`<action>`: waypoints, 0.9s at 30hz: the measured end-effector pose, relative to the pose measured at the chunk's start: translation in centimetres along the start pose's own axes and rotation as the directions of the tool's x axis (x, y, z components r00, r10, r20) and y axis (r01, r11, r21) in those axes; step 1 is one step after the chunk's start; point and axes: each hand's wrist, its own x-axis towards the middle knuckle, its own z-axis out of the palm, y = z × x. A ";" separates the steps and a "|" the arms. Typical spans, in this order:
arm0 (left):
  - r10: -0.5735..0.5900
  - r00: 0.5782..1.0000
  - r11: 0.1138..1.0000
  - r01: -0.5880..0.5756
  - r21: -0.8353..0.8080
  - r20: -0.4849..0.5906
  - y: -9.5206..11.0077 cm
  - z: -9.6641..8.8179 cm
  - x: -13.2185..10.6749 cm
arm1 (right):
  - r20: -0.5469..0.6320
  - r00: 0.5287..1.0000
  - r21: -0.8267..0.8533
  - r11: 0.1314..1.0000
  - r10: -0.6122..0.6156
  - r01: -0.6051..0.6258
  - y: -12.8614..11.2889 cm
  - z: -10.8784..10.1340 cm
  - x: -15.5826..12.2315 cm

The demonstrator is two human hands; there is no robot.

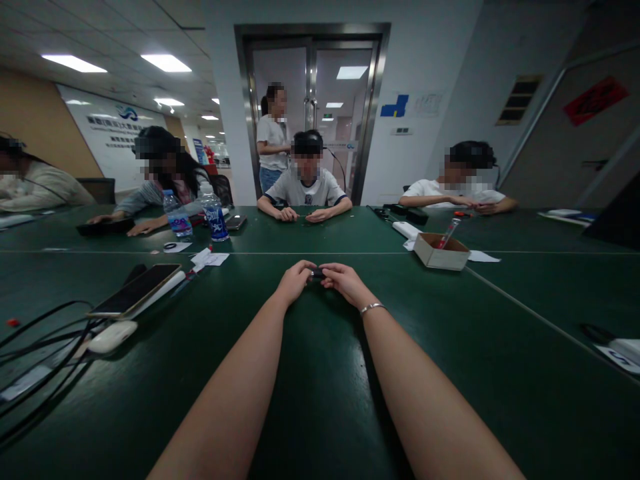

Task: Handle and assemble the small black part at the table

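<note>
Spreading out beneath both bare forearms, the wide dark green table (320,413) carries everything in view. Straight beyond the hands, at its far edge, a seated person in a white T-shirt with dark sleeve trim (306,190) rests both hands together on the top. Other people sit further left and right of them, and one stands at the glass door behind. Ahead and to the right of the right hand (347,281), well apart from it, stands an open square cardboard box (436,259) with a red-capped clear tube (448,233) leaning out of it. To the left of the left hand (294,281), well apart, a black-screened smartphone (136,289) lies on a flat white slab. An oval white plastic device (111,337) and loose black cables (45,333) lie nearer the person than it. Ahead and left of the left hand, two clear plastic water bottles with blue labels (216,217) stand near each other. A thin silver bracelet (373,307) circles the right wrist. The two hands meet fingertip to fingertip straight ahead of the person, each with fingers curled narrow and pinched onto one end of a small black object (317,273). It sits between them, and whether it touches the tabletop cannot be told
</note>
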 end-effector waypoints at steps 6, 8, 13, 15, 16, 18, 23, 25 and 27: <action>0.005 1.000 1.000 -0.005 0.009 0.002 0.2 0.0 -0.3 | -0.021 1.000 -0.009 1.000 -0.004 0.004 0.0 0.1 -0.1; 0.018 1.000 1.000 -0.018 0.013 0.003 0.1 0.0 -0.3 | -0.020 1.000 -0.007 1.000 -0.004 0.004 0.0 0.1 -0.1; 0.020 1.000 1.000 -0.020 0.018 0.021 -0.2 0.1 -0.2 | -0.034 0.999 -0.014 1.000 -0.010 0.009 0.0 0.2 -0.1; 0.016 1.000 0.999 -0.017 0.028 0.019 -0.2 0.2 -0.1 | -0.035 0.999 -0.020 1.000 -0.012 0.011 0.0 0.2 -0.1; 0.015 1.000 0.999 -0.016 0.033 0.020 -0.2 0.2 -0.1 | -0.032 0.999 -0.023 1.000 -0.013 0.012 0.0 0.2 -0.1; 0.022 1.000 0.999 -0.023 0.026 0.022 -0.2 0.2 -0.1 | -0.031 0.999 -0.028 1.000 -0.010 0.009 0.0 0.2 -0.1; 0.037 0.999 0.999 -0.037 0.004 0.026 -0.3 0.1 0.0 | -0.019 1.000 -0.018 1.000 -0.009 0.009 0.0 0.0 -0.1; 0.030 0.999 0.999 -0.031 0.009 0.035 -0.5 0.1 0.1 | 0.010 1.000 -0.022 1.000 -0.018 0.018 0.0 0.0 -0.1; 0.032 0.999 0.999 -0.032 0.001 0.028 -0.8 0.1 0.2 | 0.028 0.999 -0.033 0.999 -0.022 0.023 0.0 -0.1 -0.1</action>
